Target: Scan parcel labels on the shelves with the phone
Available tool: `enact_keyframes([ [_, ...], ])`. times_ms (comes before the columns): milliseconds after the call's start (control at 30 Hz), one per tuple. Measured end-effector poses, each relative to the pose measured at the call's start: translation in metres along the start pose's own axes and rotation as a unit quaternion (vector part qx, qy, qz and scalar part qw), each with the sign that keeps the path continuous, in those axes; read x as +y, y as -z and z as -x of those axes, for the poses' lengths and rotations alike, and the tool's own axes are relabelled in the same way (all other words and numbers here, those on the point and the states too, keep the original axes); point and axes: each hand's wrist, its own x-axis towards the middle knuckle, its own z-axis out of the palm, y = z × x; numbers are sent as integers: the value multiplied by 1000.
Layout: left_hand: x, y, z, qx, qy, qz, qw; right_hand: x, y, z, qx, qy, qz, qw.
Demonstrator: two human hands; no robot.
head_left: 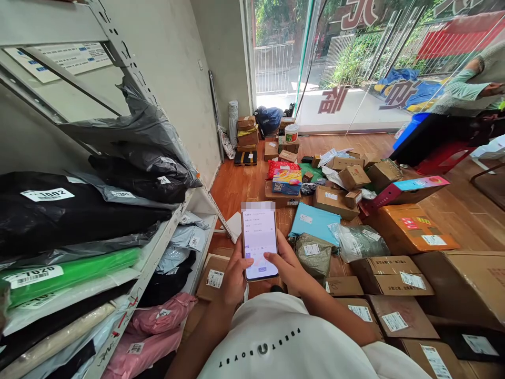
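Observation:
A smartphone [260, 239] with a lit white and lilac screen is held upright in front of my body. My left hand [235, 273] wraps round its left edge, the thumb lying over the lower screen. On the other edge my right hand [290, 263] grips it too, its thumb tip on the screen's lower right. An on-screen keyboard seems to fill the lower half, but its text is too small to read. Beyond the phone lie a light blue parcel [314, 225] and an olive plastic parcel [313, 252] on the floor.
A metal shelf [158, 247] full of labelled bags stands at my left. Cardboard boxes [400, 275] and parcels cover the floor ahead and right. A white bucket [291, 133] is near the glass front. A person [453, 110] is at the far right.

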Motion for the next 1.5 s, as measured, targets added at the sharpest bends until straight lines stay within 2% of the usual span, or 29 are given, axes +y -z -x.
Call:
enact_keyframes([
  [333, 1, 5, -1, 2, -12, 8, 1000, 0, -1, -2, -7, -2, -3, 1000],
  [567, 2, 2, -3, 36, 6, -23, 999, 0, -2, -2, -12, 7, 12, 1000],
  [700, 0, 1, -4, 64, -12, -52, 997, 2, -3, -3, -7, -8, 3, 1000],
  [900, -6, 11, -6, 1, -29, 16, 999, 4, -6, -5, 11, -5, -36, 999],
  [1100, -6, 13, -5, 3, -32, 22, 999, 5, -5, -5, 10, -10, -48, 999],
  [1267, 1, 5, -1, 15, -16, 29, 999, -4, 0, -3, -29, -14, -6, 999],
  [1500, 7, -1, 3, 31, 4, 34, 999, -8, 3, -2, -66, 46, 38, 996],
])
